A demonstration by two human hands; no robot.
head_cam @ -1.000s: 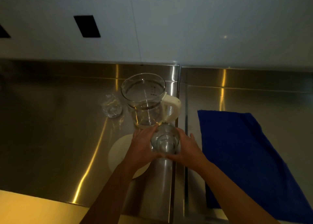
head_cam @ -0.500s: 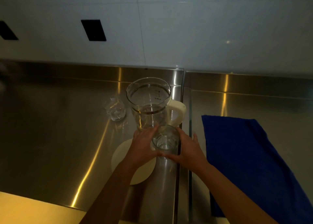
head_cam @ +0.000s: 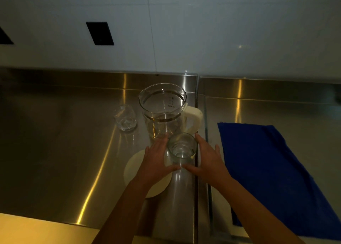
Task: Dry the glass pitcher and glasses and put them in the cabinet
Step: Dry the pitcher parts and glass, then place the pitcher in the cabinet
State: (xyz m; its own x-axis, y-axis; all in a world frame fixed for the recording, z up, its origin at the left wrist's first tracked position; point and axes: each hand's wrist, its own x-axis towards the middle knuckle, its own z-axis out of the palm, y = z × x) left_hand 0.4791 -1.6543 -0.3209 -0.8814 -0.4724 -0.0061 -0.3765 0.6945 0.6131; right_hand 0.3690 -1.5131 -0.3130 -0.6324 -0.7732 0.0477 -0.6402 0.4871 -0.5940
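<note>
- Black rectangular wall plate (head_cam: 99, 33) on the pale wall panel, upper left. A second dark plate is cut off by the left frame edge.
- Brushed stainless-steel table (head_cam: 55, 142) spans the view. Light is dim, with yellow streaks reflecting off the metal.
- Small clear drinking glass (head_cam: 126, 121) stands on the table left of the pitcher, near it but apart.
- Tall clear glass pitcher (head_cam: 162, 112) stands upright with its spout at rear left. Its cream plastic handle (head_cam: 193, 118) points right, and printed scale marks show on its wall.
- Flat round cream disc (head_cam: 134, 170) lies on the table in front of the pitcher, partly covered by the left hand and forearm.
- Left hand (head_cam: 156, 160): fingers straight and released, laid along the left side of the tumbler. The thumb stretches across in front of the tumbler's base.
- Clear glass tumbler (head_cam: 181, 148) is upright, just in front of the pitcher and framed between both hands, immediately left of the table seam.
- Right hand (head_cam: 208, 158): fingers straight and released along the tumbler's right side, thumb tip meeting the left thumb tip. Neither hand curls round the glass. Whether the palms touch it: cannot tell.
- Narrow seam (head_cam: 197, 188) divides the table into two sections. The glassware sits on the left section.
- Deep blue cloth (head_cam: 267, 170) lies spread flat on the right section, near the right hand but apart from it.
</note>
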